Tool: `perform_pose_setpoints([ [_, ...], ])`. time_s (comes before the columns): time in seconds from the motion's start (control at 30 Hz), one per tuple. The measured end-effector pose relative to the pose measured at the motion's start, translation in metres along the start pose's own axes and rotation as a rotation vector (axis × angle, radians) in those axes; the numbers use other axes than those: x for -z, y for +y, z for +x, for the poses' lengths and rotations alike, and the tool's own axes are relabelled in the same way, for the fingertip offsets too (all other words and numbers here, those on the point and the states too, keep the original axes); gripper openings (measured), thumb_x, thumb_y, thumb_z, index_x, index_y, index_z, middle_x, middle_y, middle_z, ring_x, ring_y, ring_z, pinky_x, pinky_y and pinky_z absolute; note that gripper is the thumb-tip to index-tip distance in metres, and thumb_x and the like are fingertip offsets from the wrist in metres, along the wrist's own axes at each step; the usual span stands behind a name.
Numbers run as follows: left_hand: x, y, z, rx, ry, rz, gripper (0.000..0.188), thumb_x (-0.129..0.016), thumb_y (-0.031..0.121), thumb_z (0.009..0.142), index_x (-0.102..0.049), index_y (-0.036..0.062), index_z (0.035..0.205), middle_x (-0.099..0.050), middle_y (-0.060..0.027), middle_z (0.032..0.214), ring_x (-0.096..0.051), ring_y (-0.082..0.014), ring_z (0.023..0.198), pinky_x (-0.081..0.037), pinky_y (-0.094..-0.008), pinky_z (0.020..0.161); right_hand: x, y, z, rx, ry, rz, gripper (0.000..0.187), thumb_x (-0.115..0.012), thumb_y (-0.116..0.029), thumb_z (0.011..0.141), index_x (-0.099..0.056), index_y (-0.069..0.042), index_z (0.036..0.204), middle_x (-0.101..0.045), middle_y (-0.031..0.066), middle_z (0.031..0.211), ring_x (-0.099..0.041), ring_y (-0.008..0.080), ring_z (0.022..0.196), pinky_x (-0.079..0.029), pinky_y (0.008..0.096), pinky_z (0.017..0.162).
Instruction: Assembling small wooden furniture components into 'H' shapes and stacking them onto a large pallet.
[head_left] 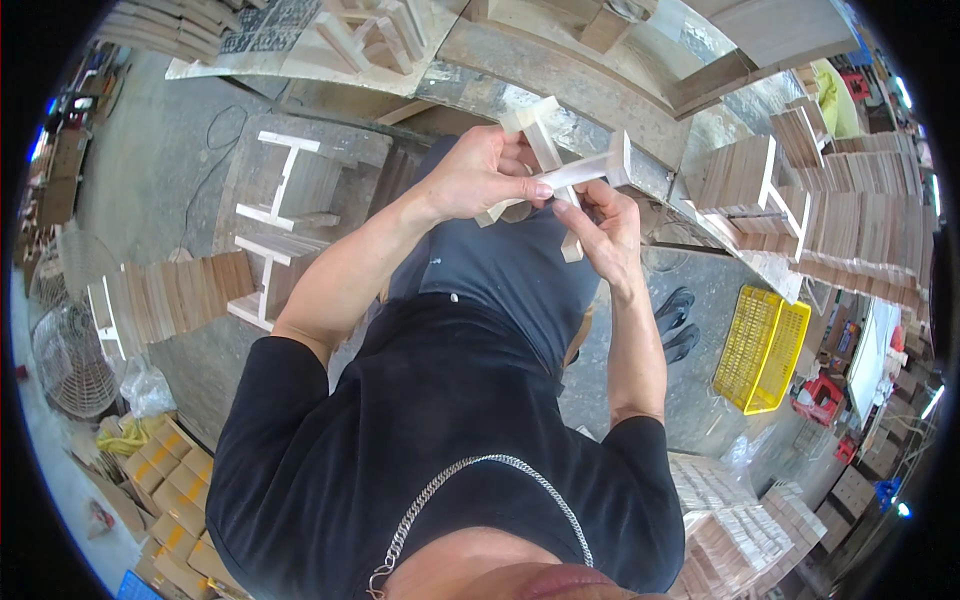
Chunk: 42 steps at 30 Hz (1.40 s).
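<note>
Above my lap, both hands hold a pale wooden piece point(582, 170) made of crossing bars with short crosspieces at their ends. My left hand point(480, 178) is closed on its left side, the thumb lying along the bar near the crossing. From the right, my right hand point(607, 228) grips it just below the crossing, thumb and fingers pinching the wood. Whether it is one joined piece or two I-shaped pieces laid across each other, I cannot tell. My fingers hide part of the lower left end.
A workbench point(455, 85) runs ahead of me, with a wooden piece point(370, 40) on it. Rows of stacked I-shaped wooden pieces stand at the left point(185, 295) and right point(860, 230). A yellow crate point(762, 348), dark sandals point(677, 325), a fan point(78, 360) and cardboard boxes point(175, 480) surround me.
</note>
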<state>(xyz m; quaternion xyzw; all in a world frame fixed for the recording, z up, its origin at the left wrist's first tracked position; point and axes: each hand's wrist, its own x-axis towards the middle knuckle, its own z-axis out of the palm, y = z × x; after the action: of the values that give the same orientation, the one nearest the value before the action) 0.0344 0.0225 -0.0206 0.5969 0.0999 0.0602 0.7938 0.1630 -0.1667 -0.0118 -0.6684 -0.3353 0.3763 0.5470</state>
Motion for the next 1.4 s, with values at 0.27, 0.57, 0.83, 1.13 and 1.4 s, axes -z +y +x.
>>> perform_pose_setpoints([
  [0.27, 0.016, 0.001, 0.010, 0.043, -0.017, -0.082, 0.045, -0.074, 0.000, 0.092, -0.058, -0.0041, 0.133, -0.073, -0.0134, 0.114, -0.072, -0.0196, 0.099, -0.059, -0.0345, 0.088, -0.005, -0.011, 0.017, 0.040, 0.018, 0.062, 0.019, -0.071, -0.008, 0.092, -0.073, 0.006, 0.105, -0.074, 0.0068, 0.082, -0.065, 0.0087, 0.073, -0.050, 0.0258, 0.066],
  [0.57, 0.024, -0.004, 0.017, 0.045, 0.037, -0.028, 0.036, -0.077, 0.002, 0.091, -0.062, -0.0054, 0.123, -0.075, -0.0141, 0.109, -0.073, -0.0177, 0.091, -0.059, -0.0314, 0.084, -0.008, 0.003, 0.027, 0.042, 0.045, 0.012, 0.017, -0.073, -0.010, 0.091, -0.073, 0.003, 0.102, -0.063, -0.0029, 0.075, -0.051, 0.0041, 0.068, -0.038, 0.0237, 0.059],
  [0.83, 0.017, 0.005, 0.025, 0.184, 0.102, -0.052, 0.034, -0.078, 0.005, 0.090, -0.062, -0.0050, 0.118, -0.075, -0.0157, 0.107, -0.074, -0.0191, 0.088, -0.059, -0.0307, 0.076, 0.007, 0.002, 0.030, -0.036, -0.008, 0.138, 0.026, -0.069, -0.021, 0.094, -0.072, 0.003, 0.103, -0.066, 0.0032, 0.083, -0.057, 0.0099, 0.075, -0.044, 0.0264, 0.068],
  [1.13, 0.038, 0.055, 0.067, 0.314, 0.064, -0.258, 0.043, -0.075, 0.017, 0.096, -0.060, -0.0078, 0.127, -0.070, -0.0195, 0.120, -0.074, -0.0236, 0.100, -0.062, -0.0363, 0.079, 0.019, -0.017, 0.043, 0.522, 0.423, -0.740, 0.032, -0.084, -0.014, 0.080, -0.074, 0.000, 0.107, -0.069, 0.0119, 0.089, -0.062, 0.0276, 0.083, -0.050, 0.0377, 0.073],
  [1.4, 0.032, 0.035, 0.102, -0.402, 0.381, 0.821, 0.041, -0.078, 0.028, 0.091, -0.067, -0.0035, 0.115, -0.074, -0.0163, 0.100, -0.074, -0.0286, 0.086, -0.056, -0.0385, 0.077, 0.057, -0.017, 0.124, 0.355, 0.620, -0.514, 0.032, -0.082, -0.026, 0.086, -0.070, 0.004, 0.087, -0.060, 0.0151, 0.072, -0.059, 0.0290, 0.063, -0.046, 0.0412, 0.061],
])
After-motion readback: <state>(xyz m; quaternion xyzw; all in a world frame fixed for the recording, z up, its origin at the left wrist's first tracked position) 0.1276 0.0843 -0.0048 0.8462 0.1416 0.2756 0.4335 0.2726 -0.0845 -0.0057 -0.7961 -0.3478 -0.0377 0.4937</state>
